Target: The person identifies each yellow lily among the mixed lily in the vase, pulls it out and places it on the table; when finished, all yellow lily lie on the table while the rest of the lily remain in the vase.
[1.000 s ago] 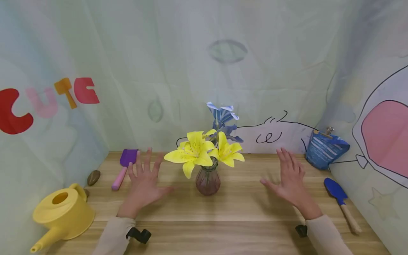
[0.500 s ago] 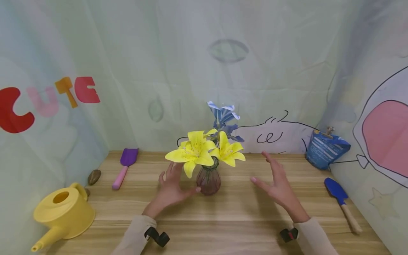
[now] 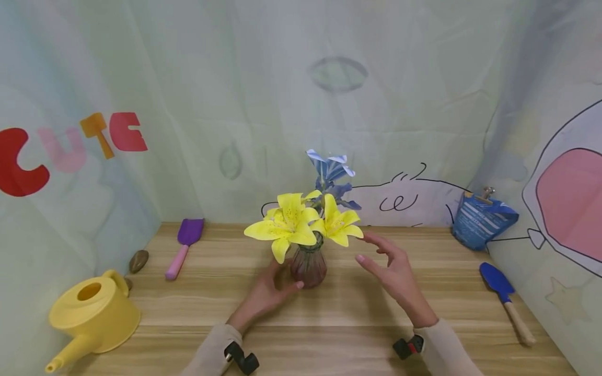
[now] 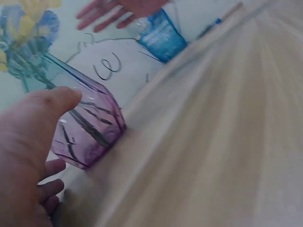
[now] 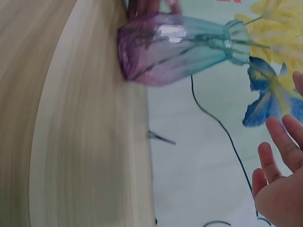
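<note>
The work surface is a light wooden table with lengthwise grain, enclosed on three sides by pale green printed fabric walls. The ribbed purple glass vase stands upright at the table centre, long axis vertical, mouth upward. Its body is purple at the base, fading to teal at the narrow neck. It holds yellow lily flowers and a blue flower rising above them.

The left hand is at the vase's lower left side, thumb against the glass, fingers loosely curved behind it. The right hand hovers just right of the vase without touching it, fingers relaxed and spread, holding nothing.
</note>
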The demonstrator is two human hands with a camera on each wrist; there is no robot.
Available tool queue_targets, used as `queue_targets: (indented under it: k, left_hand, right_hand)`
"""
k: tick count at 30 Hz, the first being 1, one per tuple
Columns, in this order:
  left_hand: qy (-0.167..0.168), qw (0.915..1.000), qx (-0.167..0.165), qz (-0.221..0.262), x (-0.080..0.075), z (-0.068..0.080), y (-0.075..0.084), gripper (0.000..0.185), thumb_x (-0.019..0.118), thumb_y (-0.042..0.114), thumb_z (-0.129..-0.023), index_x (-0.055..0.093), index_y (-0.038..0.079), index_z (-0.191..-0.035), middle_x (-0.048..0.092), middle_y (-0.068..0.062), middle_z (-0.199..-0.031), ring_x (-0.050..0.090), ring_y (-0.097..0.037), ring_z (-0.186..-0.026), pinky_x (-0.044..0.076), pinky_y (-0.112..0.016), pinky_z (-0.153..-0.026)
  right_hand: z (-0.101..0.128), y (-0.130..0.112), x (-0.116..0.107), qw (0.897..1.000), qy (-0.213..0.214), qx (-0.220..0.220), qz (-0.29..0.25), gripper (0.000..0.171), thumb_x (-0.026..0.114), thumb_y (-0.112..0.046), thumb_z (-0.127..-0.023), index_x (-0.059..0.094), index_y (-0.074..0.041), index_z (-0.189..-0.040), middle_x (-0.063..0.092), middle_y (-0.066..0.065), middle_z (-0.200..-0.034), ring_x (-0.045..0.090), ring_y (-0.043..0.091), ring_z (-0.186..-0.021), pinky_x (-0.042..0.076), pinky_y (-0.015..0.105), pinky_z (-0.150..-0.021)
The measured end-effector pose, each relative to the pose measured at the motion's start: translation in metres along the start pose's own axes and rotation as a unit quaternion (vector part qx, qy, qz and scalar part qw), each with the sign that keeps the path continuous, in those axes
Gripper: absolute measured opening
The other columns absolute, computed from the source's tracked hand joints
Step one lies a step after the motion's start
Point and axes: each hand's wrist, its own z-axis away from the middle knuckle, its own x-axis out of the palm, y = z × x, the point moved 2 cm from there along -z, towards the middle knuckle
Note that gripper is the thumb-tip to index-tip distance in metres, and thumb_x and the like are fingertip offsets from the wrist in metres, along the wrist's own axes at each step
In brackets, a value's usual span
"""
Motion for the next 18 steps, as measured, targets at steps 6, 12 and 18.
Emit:
queue_targets:
  k: [6,12,18]
  left_hand:
    - [-0.004,0.9985,-0.008,-0.054,0.010,0.003,-0.002,0.079,0.082,0.045,-0.093,0.053,0.006,-0.156,0.059,-0.019,-0.157,0.054,-0.043,-0.149,0.042,-0.061,-0.126]
    - [-0.014,0.9977,0.009,-0.066,0.012,0.005,0.000,0.087,0.081,0.042,-0.093,0.044,0.007,-0.163,0.055,-0.021,-0.162,0.052,-0.043,-0.151,0.042,-0.061,-0.126]
    - [-0.018,0.9978,0.018,-0.062,0.013,0.006,-0.001,0.091,0.081,0.041,-0.094,0.036,0.016,-0.169,0.050,-0.017,-0.167,0.049,-0.039,-0.155,0.040,-0.059,-0.128]
  right_hand:
    - [-0.002,-0.010,0.011,0.999,-0.001,-0.005,-0.042,0.046,0.080,-0.022,-0.098,0.068,-0.017,-0.142,0.072,0.004,-0.144,0.058,0.019,-0.136,0.042,0.047,-0.111]
    - [-0.005,-0.017,0.024,0.994,0.003,0.041,-0.103,0.044,0.081,-0.019,-0.097,0.069,-0.014,-0.140,0.073,0.006,-0.141,0.056,0.011,-0.131,0.043,0.045,-0.112]
    - [-0.009,-0.027,0.036,0.981,-0.005,0.106,-0.162,0.050,0.080,-0.021,-0.097,0.067,-0.016,-0.145,0.073,0.009,-0.143,0.061,0.017,-0.116,0.051,0.035,-0.100]
